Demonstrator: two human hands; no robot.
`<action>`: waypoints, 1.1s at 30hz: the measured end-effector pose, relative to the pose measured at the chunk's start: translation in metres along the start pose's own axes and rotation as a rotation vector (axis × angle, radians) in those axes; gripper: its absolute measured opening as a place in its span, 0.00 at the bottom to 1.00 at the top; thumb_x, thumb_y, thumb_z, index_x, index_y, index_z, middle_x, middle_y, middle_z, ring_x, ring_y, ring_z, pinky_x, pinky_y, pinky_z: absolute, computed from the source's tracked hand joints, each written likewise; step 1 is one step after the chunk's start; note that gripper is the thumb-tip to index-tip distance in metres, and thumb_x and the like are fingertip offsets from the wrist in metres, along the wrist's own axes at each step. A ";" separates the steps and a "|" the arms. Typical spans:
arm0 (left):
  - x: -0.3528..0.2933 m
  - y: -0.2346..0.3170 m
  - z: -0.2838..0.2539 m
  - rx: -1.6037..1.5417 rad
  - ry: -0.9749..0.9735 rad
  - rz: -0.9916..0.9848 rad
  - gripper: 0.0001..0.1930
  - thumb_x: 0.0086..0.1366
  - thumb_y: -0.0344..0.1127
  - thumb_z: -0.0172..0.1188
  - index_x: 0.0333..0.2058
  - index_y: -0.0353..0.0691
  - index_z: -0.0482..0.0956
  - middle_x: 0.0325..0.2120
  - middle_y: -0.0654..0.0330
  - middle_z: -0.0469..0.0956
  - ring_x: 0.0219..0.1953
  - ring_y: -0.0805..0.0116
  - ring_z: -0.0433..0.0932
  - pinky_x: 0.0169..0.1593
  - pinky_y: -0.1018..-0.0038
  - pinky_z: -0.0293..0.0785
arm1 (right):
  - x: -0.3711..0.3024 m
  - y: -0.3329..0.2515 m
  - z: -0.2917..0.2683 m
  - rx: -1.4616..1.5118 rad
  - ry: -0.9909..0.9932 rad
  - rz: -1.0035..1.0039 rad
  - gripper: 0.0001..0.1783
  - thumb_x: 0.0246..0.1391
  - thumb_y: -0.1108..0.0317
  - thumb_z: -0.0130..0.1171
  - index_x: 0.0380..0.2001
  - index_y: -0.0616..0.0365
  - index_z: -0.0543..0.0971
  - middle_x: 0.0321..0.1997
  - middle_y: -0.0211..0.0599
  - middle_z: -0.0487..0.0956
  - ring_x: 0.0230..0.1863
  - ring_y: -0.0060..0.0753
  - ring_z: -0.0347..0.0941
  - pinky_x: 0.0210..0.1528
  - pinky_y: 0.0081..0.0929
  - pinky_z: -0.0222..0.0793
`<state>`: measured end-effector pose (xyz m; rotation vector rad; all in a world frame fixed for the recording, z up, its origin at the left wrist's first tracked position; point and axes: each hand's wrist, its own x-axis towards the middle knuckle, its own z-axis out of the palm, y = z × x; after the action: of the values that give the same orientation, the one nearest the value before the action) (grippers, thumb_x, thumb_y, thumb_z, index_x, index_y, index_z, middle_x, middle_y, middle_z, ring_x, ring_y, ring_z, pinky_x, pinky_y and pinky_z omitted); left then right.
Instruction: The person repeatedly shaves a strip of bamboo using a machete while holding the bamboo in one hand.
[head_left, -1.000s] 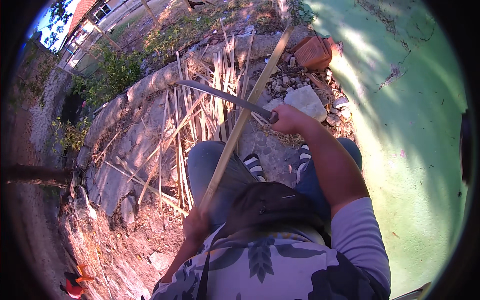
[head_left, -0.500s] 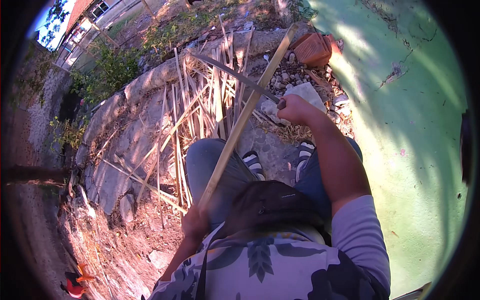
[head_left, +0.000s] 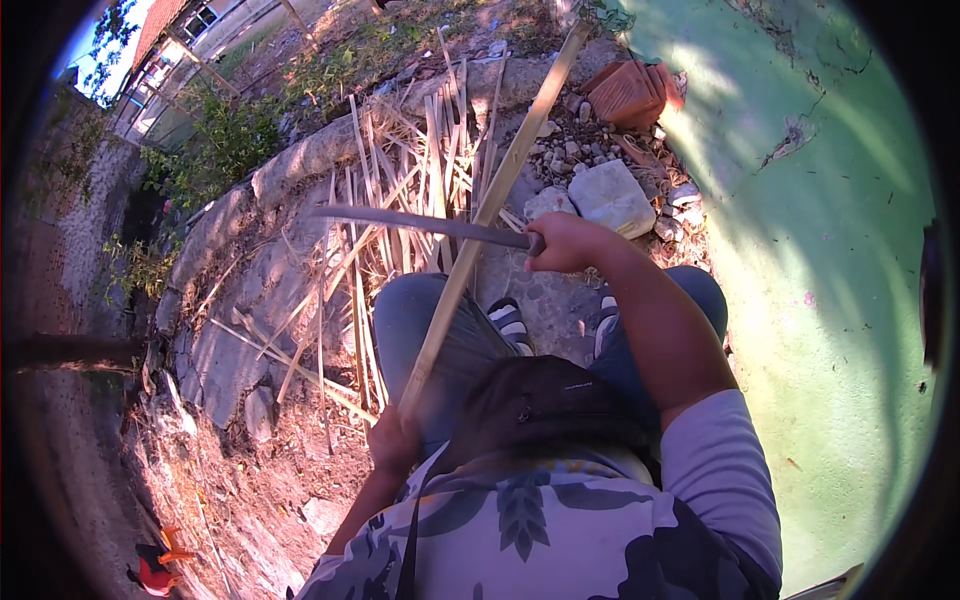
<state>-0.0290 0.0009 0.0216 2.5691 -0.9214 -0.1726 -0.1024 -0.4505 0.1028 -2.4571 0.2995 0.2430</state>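
Observation:
My left hand (head_left: 393, 440) is closed around the near end of a long pale bamboo strip (head_left: 513, 165), which slants up and away to the right across my left knee. In my right hand (head_left: 566, 242) is the handle of a machete (head_left: 420, 222). Its long grey blade points left and crosses the strip at about mid-length; whether the edge touches the strip I cannot tell. Beyond my knees lies a loose pile of split bamboo strips (head_left: 437, 190), partly hidden behind the blade and the held strip.
Close to the right runs a green wall (head_left: 800, 300). Beside it are a pale stone block (head_left: 612, 198), rubble and stacked orange roof tiles (head_left: 630, 95). A low stone edge (head_left: 300, 160) curves behind the pile. Rocky ground and a shrub (head_left: 215, 145) lie left.
My right hand has come nearer and slightly left, bringing the machete down along the strip. Its blade has swung from slanting away to nearly level. My left hand stays on the strip's end.

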 end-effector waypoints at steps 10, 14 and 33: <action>0.002 0.005 -0.009 0.019 -0.108 -0.049 0.24 0.69 0.56 0.44 0.32 0.37 0.71 0.19 0.40 0.74 0.26 0.34 0.76 0.29 0.46 0.70 | -0.002 0.016 0.005 0.167 0.188 0.181 0.13 0.41 0.65 0.64 0.32 0.58 0.81 0.31 0.45 0.82 0.35 0.44 0.79 0.39 0.38 0.73; 0.001 -0.003 -0.004 -0.025 -0.093 -0.040 0.29 0.70 0.62 0.41 0.31 0.35 0.69 0.17 0.40 0.72 0.24 0.34 0.76 0.27 0.47 0.69 | -0.006 -0.024 0.018 -0.066 0.066 0.013 0.13 0.41 0.62 0.63 0.31 0.56 0.80 0.30 0.47 0.81 0.35 0.52 0.77 0.38 0.43 0.72; 0.001 0.004 -0.009 0.008 -0.089 -0.047 0.21 0.70 0.52 0.46 0.30 0.39 0.71 0.20 0.43 0.74 0.25 0.35 0.75 0.27 0.48 0.69 | -0.012 -0.027 0.011 0.033 0.072 0.039 0.13 0.39 0.65 0.62 0.31 0.58 0.81 0.28 0.45 0.81 0.32 0.48 0.78 0.37 0.40 0.72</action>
<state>-0.0283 0.0010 0.0313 2.6101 -0.8955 -0.2990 -0.1071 -0.4210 0.1134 -2.4331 0.3793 0.1652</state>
